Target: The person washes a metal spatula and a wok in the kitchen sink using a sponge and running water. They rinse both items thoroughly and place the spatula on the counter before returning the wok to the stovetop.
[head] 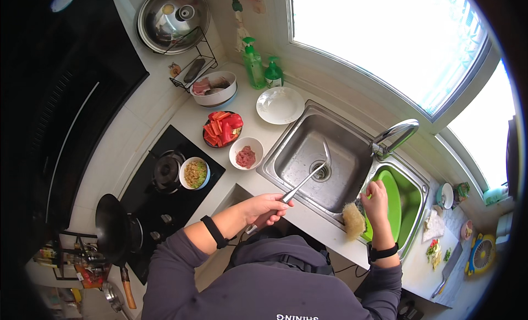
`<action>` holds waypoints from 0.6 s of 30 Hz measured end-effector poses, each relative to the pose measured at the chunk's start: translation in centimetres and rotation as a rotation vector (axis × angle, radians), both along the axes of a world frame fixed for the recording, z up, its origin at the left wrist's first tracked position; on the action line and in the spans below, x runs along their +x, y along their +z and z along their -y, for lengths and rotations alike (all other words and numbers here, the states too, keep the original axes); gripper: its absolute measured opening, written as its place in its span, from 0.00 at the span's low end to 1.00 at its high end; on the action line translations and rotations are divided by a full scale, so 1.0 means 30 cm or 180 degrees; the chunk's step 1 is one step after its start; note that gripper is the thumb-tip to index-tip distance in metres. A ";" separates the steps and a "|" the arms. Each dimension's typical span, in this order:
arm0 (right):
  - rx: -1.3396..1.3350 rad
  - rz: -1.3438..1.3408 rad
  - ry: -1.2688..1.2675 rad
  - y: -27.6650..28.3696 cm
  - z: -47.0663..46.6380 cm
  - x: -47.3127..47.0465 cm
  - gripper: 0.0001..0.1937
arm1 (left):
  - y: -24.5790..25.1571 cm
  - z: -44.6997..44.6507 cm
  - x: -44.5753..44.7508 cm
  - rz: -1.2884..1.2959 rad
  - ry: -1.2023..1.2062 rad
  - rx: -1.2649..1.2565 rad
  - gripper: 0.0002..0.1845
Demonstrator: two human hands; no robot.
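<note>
My left hand grips the brown handle of a long metal cooking utensil, probably a wok spatula. Its thin, curved end reaches over the drain of the steel sink's large basin. My right hand, fingers curled, is above the divider side of the small basin. Just beside and below it, a tan loofah-like scrubber and a dark scouring pad lie at the sink's front edge; whether my fingers hold either is unclear. A green plastic basin stands tilted in the small basin, partly behind my right hand and wrist.
A chrome faucet rises behind the sink. Left of it are a white plate, cut red peppers, a bowl of minced meat and a bowl on the stove. A wok stands far left; a knife lies right.
</note>
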State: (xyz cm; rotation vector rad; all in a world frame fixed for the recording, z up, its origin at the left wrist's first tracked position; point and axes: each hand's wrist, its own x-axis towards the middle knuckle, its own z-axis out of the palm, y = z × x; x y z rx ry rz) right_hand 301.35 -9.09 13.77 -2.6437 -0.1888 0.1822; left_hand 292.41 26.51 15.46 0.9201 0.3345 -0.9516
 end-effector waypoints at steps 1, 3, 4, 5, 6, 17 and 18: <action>-0.0175 -0.0174 -0.0063 -0.013 -0.012 -0.004 0.20 | 0.004 -0.011 -0.005 0.0028 -0.0026 0.0027 0.11; -0.0083 0.0090 0.0137 -0.020 -0.031 -0.018 0.21 | 0.008 -0.035 -0.013 0.0099 -0.0089 -0.0017 0.11; 0.0178 0.0523 0.0402 -0.019 -0.040 -0.029 0.21 | 0.009 -0.048 -0.020 0.0096 -0.0061 -0.0016 0.13; 0.0422 0.0932 0.0636 -0.019 -0.055 -0.038 0.22 | 0.010 -0.061 -0.028 0.0112 -0.0077 -0.0033 0.14; 0.0104 0.0819 0.0662 -0.020 -0.074 -0.050 0.20 | 0.011 -0.074 -0.036 0.0131 -0.0083 -0.0048 0.14; 0.0550 0.0472 0.0240 0.113 -0.240 -0.185 0.39 | 0.016 -0.163 -0.074 0.0280 -0.0337 -0.0360 0.12; 0.0650 0.0391 0.0206 0.142 -0.236 -0.206 0.38 | 0.015 -0.161 -0.066 0.0282 -0.0345 -0.0358 0.11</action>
